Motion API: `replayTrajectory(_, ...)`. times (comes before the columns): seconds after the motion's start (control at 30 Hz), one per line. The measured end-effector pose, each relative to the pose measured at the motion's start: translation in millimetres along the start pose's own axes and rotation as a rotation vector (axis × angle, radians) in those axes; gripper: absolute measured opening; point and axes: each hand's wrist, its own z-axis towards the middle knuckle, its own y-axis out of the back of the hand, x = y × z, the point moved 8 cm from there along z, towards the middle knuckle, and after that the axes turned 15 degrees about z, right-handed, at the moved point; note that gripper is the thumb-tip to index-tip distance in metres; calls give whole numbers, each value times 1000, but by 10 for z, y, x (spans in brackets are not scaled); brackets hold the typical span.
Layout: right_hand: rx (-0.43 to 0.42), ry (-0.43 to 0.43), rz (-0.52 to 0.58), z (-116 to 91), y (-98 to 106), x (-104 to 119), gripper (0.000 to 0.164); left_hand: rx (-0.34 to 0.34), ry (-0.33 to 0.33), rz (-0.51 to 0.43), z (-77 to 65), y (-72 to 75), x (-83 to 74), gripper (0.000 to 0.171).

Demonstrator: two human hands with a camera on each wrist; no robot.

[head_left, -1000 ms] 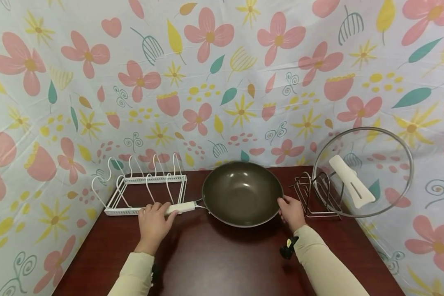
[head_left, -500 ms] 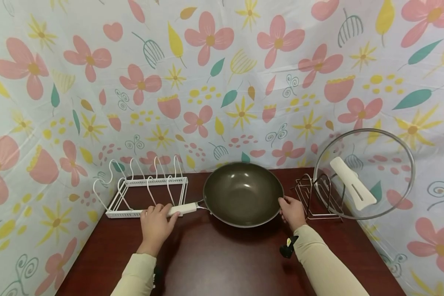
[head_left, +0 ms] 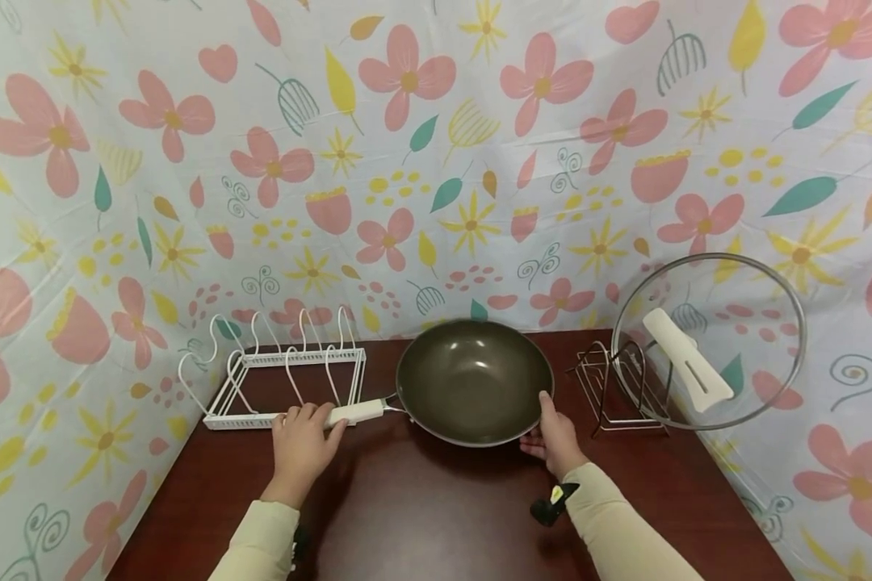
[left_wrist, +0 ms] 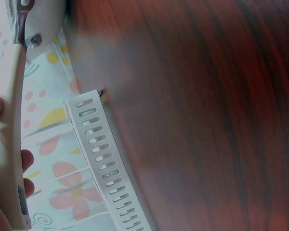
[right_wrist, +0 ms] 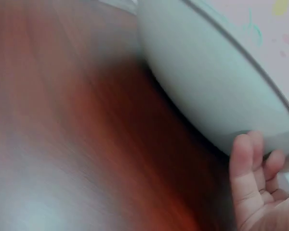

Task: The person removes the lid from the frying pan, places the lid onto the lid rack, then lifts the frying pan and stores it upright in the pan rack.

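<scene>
Wok (head_left: 475, 383) apparently rests on reddish table (head_left: 421, 516) before flowered cloth (head_left: 414, 186), left fingers (head_left: 308, 409) holding handle (head_left: 363, 411), right fingers (right_wrist: 242, 163) rim (head_left: 472, 444).

Head view is evenly lit and fairly sharp. Small highlights show inside the pan (head_left: 472, 399); diffuse glare marks the tabletop (head_left: 429, 516), with soft shadow below the pan. Left wrist view appears hazy; right wrist view, blurred.

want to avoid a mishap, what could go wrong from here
The white handle of the wok, gripped by the left hand, lies close to the white rack and might catch its wire loops. The right hand has its thumb over the rim, so that side could slip. The glass lid juts out past the dark rack, so a bump might topple it.
</scene>
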Motion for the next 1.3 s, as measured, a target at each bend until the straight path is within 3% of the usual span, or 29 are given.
replayTrajectory(0.2,113,-76,113,-273,-383,-396,87,-7,14,3,-18,43,-26,40)
replayTrajectory(0.6,386,-142,84,-630,-1181,-920,105,24,48,22,-141,145,-90,39)
replayTrajectory(0.93,434,-201,245,-711,-1675,-1130,99,35,39,45,-197,178,-223,38)
replayTrajectory(1.3,428,-198,375,-721,-2061,-1080,80,38,15,81,-265,232,-264,37)
